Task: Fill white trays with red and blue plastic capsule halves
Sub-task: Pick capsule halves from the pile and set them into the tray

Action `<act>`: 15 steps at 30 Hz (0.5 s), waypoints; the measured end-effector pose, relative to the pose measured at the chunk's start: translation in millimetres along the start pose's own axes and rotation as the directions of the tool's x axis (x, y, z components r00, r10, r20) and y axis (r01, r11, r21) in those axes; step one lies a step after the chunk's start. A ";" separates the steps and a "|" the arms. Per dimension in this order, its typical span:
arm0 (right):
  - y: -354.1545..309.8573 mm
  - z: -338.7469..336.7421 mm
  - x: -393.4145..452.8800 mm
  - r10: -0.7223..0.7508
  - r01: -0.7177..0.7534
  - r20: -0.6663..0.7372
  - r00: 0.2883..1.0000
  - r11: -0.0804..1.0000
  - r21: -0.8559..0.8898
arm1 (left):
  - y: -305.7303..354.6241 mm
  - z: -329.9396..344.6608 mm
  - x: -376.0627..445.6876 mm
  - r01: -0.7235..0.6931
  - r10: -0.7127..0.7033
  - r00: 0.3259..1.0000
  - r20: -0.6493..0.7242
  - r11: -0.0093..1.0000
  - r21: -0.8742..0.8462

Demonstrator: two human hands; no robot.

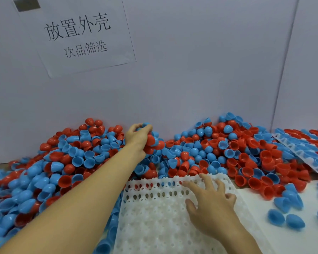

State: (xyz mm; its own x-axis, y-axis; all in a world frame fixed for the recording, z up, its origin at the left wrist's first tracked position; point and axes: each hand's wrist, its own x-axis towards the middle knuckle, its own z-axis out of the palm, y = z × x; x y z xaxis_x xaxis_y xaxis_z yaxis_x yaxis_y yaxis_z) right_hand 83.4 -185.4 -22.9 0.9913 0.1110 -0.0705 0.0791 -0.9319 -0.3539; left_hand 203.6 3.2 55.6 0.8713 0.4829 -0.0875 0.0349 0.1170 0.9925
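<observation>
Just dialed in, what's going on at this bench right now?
A person's left hand grips a handful of red and blue capsule halves at the top of the pile. The right hand rests with spread fingers on the near white tray, whose holes look empty. A filled tray lies far right.

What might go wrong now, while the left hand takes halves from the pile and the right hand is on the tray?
1. The left hand grips several halves high on the pile; some may drop, or the slope may slide.
2. The tray lies partly on loose halves, so it may tilt under the right hand.
3. Its far edge touches the pile; halves may roll on.
</observation>
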 end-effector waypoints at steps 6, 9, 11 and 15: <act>1.0 -1.1 -0.8 -0.004 0.004 0.008 1.000 1.000 0.003 | -8.5 9.2 -18.2 0.186 -0.203 0.978 -0.035 0.943 -0.276; 1.9 -0.1 -0.3 -0.008 0.008 0.004 1.000 1.000 0.013 | 0.1 15.8 -18.4 0.173 -0.211 0.972 -0.105 0.942 -0.289; 2.4 0.9 0.4 -0.011 0.011 0.002 1.000 1.000 0.018 | 4.7 17.9 -17.0 0.174 -0.221 0.968 -0.118 0.931 -0.321; 2.7 2.2 1.4 -0.009 0.009 0.001 1.000 1.000 0.018 | 2.5 17.3 -15.6 0.176 -0.245 0.959 -0.146 0.911 -0.372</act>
State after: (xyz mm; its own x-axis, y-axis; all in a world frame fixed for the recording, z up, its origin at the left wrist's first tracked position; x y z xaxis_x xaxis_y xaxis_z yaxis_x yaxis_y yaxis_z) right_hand 84.7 -187.0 -26.0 0.9905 0.1194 -0.0680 0.0859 -0.9245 -0.3715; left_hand 198.6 -19.1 60.9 0.7550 0.5611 -0.3392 0.0029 0.5145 0.8575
